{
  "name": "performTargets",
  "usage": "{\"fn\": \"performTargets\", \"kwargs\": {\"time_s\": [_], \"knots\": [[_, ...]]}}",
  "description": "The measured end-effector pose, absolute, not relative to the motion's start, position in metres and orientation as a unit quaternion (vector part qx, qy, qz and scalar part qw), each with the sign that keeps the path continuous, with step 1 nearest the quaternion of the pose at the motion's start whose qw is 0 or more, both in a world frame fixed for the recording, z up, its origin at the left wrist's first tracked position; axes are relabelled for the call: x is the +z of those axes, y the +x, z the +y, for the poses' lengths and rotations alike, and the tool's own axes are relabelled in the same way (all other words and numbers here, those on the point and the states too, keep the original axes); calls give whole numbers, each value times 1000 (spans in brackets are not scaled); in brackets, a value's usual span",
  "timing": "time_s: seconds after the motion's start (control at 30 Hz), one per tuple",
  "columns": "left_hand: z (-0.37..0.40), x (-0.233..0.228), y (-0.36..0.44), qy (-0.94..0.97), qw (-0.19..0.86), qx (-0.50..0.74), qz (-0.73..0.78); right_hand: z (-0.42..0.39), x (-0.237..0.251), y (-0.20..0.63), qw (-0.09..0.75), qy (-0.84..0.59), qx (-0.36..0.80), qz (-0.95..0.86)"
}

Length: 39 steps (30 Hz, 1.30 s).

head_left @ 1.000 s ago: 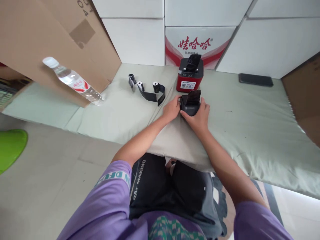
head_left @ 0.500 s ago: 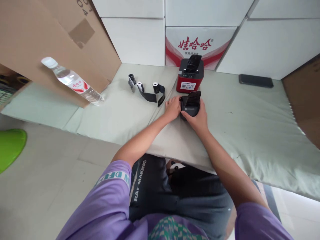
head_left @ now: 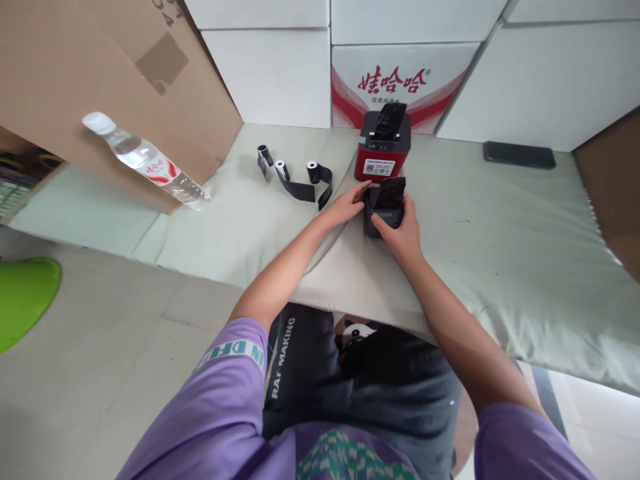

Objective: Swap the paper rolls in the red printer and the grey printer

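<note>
A small black printer (head_left: pixel 384 205) with its lid up sits on the pale green padded surface (head_left: pixel 500 240). My right hand (head_left: pixel 400 230) grips its near right side, thumb on the front. My left hand (head_left: pixel 347 203) lies flat against its left side, fingers stretched toward the raised lid. Right behind stands a red printer (head_left: pixel 383 150) with its black lid open.
Three paper rolls with black strips (head_left: pixel 300 180) lie left of the printers. A water bottle (head_left: pixel 145 160) leans against a brown carton (head_left: pixel 100 87). A dark phone (head_left: pixel 519 155) lies at the back right. White boxes (head_left: pixel 540 80) line the back; a green object (head_left: pixel 25 297) is on the floor.
The black printer has shifted slightly toward the red one. My left hand opened from a grip on its side to flat, extended fingers. My right hand kept hold.
</note>
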<state>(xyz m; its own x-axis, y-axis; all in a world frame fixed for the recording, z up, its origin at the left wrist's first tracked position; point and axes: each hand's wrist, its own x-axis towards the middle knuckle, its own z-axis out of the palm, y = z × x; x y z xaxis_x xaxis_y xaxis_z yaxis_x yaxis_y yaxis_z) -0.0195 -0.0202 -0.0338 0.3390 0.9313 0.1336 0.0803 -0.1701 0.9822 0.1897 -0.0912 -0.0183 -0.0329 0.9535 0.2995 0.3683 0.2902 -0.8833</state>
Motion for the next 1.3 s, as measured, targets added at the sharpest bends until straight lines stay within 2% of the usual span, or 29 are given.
{"fn": "performTargets", "kwargs": {"time_s": [0.33,0.6,0.87,1.3], "knots": [[-29,-14,-22,568,603,419,372,-80,-34,196,494,-479,334,-645],[-29,-22,-15,569,587,430,383,-84,-30,194,493,-498,346,-625],[-28,-21,-12,618,519,422,412,-90,-19,192,485,-499,317,-644],[-32,-16,-13,616,508,437,415,-83,-22,195,507,-507,339,-609]]}}
